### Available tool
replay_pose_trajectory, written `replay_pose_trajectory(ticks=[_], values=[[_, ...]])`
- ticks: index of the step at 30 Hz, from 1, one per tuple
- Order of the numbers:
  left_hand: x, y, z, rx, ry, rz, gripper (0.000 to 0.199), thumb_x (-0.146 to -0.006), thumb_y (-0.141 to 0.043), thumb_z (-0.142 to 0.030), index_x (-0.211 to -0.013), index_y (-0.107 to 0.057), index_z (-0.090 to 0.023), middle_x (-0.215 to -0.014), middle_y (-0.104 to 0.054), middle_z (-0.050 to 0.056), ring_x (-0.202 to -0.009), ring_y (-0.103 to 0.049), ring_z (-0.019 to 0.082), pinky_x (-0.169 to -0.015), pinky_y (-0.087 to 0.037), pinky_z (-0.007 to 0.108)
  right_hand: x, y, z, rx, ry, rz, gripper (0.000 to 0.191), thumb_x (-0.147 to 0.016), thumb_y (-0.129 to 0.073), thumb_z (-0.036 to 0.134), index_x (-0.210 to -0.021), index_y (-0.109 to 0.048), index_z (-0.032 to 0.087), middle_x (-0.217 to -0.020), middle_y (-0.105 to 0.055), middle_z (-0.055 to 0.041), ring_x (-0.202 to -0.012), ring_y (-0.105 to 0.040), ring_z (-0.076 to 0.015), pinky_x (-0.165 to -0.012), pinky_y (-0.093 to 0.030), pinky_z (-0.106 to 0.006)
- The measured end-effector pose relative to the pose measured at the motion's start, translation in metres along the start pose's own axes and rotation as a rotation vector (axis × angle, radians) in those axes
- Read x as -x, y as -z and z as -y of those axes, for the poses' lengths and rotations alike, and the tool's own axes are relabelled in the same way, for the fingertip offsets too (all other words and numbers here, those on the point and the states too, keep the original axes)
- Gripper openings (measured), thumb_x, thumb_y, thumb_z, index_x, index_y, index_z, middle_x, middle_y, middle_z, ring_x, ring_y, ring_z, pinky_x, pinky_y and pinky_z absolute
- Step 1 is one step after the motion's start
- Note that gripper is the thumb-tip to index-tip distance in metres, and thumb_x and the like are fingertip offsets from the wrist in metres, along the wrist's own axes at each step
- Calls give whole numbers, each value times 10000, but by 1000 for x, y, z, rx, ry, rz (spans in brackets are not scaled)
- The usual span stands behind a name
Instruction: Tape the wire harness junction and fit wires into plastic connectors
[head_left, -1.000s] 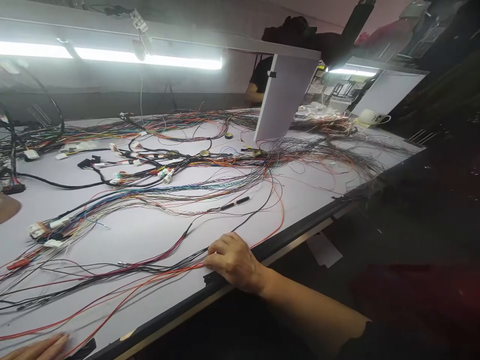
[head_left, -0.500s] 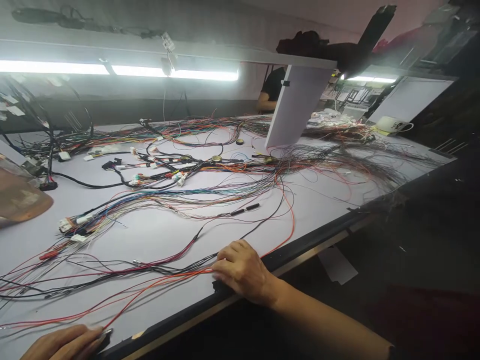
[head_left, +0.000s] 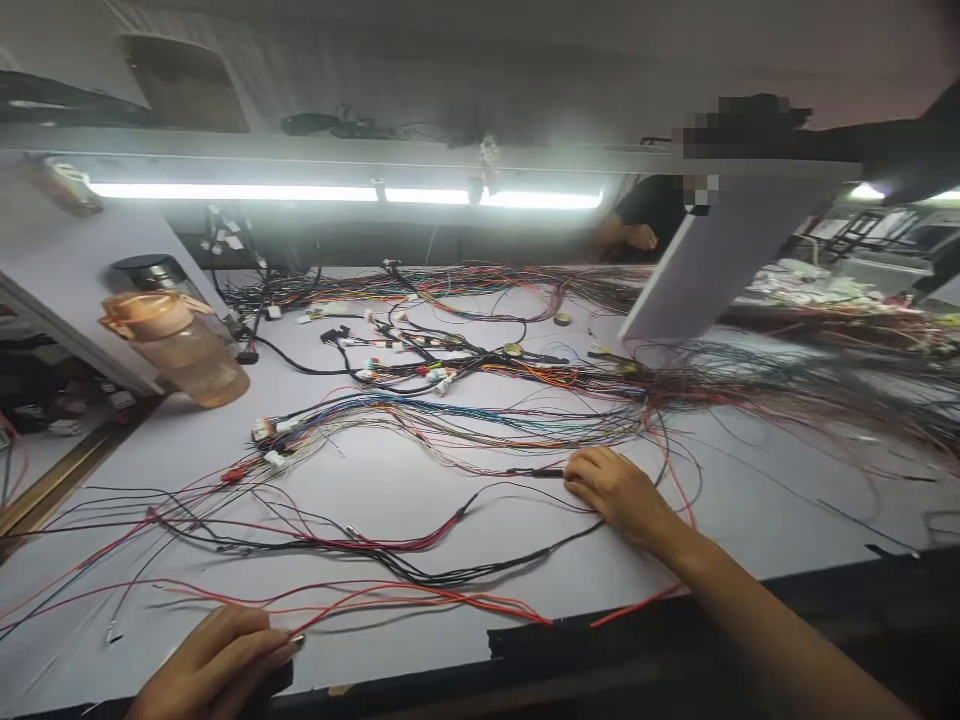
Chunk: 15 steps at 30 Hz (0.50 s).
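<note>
My left hand (head_left: 214, 665) is low at the left, near the table's front edge, its fingers pinched on the end of a red wire (head_left: 330, 608); a shiny metal tip shows at the fingertips. My right hand (head_left: 619, 497) lies over the middle of the table, fingers closed at the right end of a thin black sleeve (head_left: 546, 473) on fine wires. Between the hands runs a bundle of black wires (head_left: 465, 573) with a dark red bundle (head_left: 427, 543) beside it. Orange-red wires (head_left: 502, 604) lie along the front edge.
Behind lie a multicoloured wire bundle (head_left: 450, 408) with white connectors (head_left: 262, 430) and a taped black harness (head_left: 480, 352). A peach-coloured bottle (head_left: 184, 350) stands at left. A white upright panel (head_left: 697, 270) supports the lit shelf. Another person's hand (head_left: 641, 237) shows behind.
My right hand has left the wires at the front edge and moved farther back, to the black sleeve. My left hand still pinches the red wire. The view has swung left.
</note>
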<state>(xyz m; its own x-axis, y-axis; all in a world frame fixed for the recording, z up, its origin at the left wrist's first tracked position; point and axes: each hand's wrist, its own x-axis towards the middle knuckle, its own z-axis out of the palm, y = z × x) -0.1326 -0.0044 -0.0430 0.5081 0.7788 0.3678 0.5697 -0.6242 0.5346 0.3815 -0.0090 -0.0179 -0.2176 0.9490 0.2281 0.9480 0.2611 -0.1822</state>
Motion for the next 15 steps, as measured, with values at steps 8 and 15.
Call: replay_pose_trajectory(ticks=[8,15], values=[[-6,1,-18,11,-2,37,206,-871,-598,-230,-1060,-660,-286,-865,-594,29,-761,-570,134,-662,-485,194,-12,-1,-18,31,89,64,141,-916,-481,306,-928,-603,236,-921,-641,-45,-862,-596,-191,-739,-473,-331],[-12,0,-30,-10,17,46,192,-907,-529,-150,-1004,-668,-240,-818,-553,29,-757,-531,129,-673,-428,244,6,-9,-68,-72,54,90,213,-885,-463,505,-966,-593,358,-954,-674,-127,-843,-663,-221,-702,-504,-379]])
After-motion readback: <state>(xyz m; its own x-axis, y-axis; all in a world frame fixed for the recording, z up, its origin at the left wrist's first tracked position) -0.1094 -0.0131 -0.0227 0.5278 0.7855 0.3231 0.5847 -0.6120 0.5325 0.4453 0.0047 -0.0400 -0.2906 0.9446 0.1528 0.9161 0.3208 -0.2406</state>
